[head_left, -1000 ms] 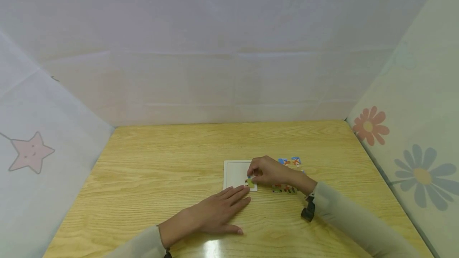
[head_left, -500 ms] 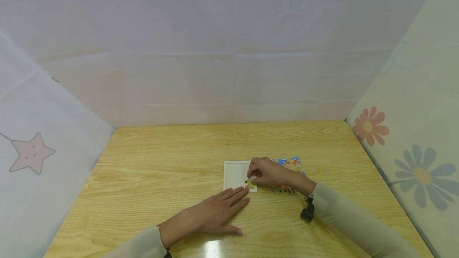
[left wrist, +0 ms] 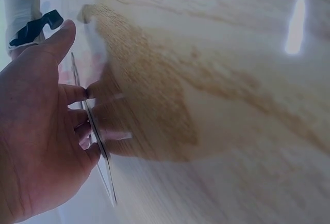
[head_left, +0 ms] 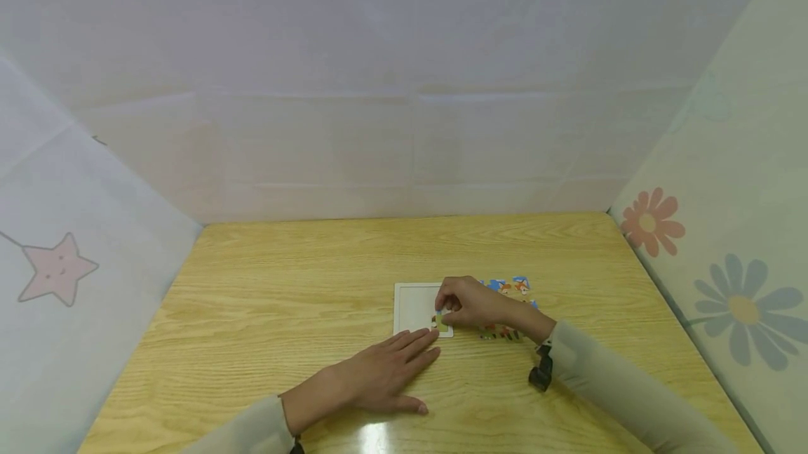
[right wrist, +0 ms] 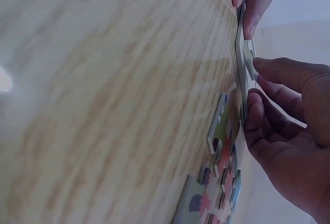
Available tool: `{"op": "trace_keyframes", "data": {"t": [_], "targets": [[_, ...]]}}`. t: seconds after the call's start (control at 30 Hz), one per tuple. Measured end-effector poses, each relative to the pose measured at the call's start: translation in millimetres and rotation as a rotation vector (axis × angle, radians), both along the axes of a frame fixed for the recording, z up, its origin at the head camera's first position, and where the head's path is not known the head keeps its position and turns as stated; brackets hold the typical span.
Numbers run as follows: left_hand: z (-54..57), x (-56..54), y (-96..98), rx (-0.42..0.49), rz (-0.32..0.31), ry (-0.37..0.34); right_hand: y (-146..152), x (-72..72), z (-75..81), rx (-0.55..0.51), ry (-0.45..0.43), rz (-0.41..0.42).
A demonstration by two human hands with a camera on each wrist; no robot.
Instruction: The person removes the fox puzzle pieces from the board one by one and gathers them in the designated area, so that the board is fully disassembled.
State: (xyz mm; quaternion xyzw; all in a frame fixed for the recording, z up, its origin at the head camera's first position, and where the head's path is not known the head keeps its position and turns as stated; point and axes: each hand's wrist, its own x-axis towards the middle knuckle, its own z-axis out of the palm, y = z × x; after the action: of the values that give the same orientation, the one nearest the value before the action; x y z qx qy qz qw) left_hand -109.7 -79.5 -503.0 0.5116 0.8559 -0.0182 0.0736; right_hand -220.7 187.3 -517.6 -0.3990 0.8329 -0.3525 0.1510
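A square white puzzle board [head_left: 413, 303] with a raised rim lies near the middle of the table. My right hand [head_left: 470, 302] pinches a small yellow-green jigsaw piece [head_left: 440, 322] at the board's near right corner. In the right wrist view, the thumb and a finger meet at this piece [right wrist: 249, 61], low over the board; the other fingers are curled. My left hand [head_left: 385, 373] lies with straight, spread fingers, fingertips at the board's near edge. The left wrist view shows these fingers reaching the board's thin edge [left wrist: 105, 167], thumb apart.
Several loose jigsaw pieces [head_left: 503, 285] with blue, orange and green print lie right of the board, partly hidden under my right forearm. In the right wrist view, such pieces [right wrist: 216, 128] lie close beside the board. Printed cloth walls [head_left: 404, 152] enclose the wooden table [head_left: 284, 285].
My right hand has dipped very slightly, showing a little more blue of the loose pieces behind it. My left hand keeps its place at the board's edge.
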Motion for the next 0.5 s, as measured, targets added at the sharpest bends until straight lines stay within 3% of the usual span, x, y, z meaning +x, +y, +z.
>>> {"op": "trace_keyframes", "data": {"t": [0.5], "targets": [[-1.6,1.3,0.0,0.020,0.004,-0.021,1.8,3.4,-3.8,-0.060,-0.130,-0.008]]}}
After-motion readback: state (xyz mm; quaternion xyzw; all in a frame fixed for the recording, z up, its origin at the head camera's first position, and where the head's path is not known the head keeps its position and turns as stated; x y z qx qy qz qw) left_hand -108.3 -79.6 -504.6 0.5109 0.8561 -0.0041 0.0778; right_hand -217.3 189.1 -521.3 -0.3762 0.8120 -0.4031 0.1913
